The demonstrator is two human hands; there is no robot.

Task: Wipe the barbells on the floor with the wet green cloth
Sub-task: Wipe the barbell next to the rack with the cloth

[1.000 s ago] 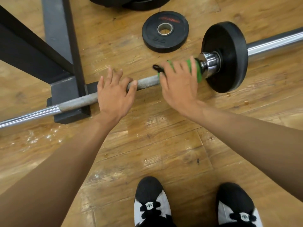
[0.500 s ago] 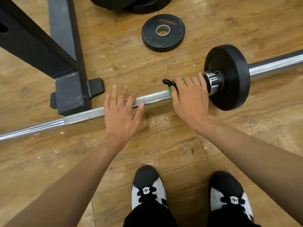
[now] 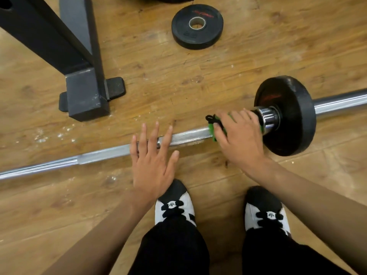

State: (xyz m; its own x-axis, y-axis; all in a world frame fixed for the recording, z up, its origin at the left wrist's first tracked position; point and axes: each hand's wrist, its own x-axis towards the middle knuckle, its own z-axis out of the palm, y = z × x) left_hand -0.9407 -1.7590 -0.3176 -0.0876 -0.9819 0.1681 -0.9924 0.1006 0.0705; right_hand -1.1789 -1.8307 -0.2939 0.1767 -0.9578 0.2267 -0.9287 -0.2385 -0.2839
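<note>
**Cloth clamped on the bar beside the plate**

The barbell (image 3: 186, 136) lies on the wooden floor (image 3: 198, 82), running from the left edge to the right edge. The right hand (image 3: 239, 141) curls over the bar and grips the green cloth (image 3: 212, 134) round the shaft, just left of the chrome collar (image 3: 268, 118) and the black weight plate (image 3: 296, 124) mounted on the bar. Only green edges of the cloth show at either side of the hand, with a black loop (image 3: 212, 118) sticking out on the left.

The left hand (image 3: 154, 163) is spread flat with straight fingers laid across the shaft, left of the cloth and apart from the right hand.

A loose plate (image 3: 197, 34) lies flat on the far floor. A black rack foot (image 3: 87, 96) stands at far left. Two black-and-white shoes (image 3: 174, 205) are planted near the bar.
</note>
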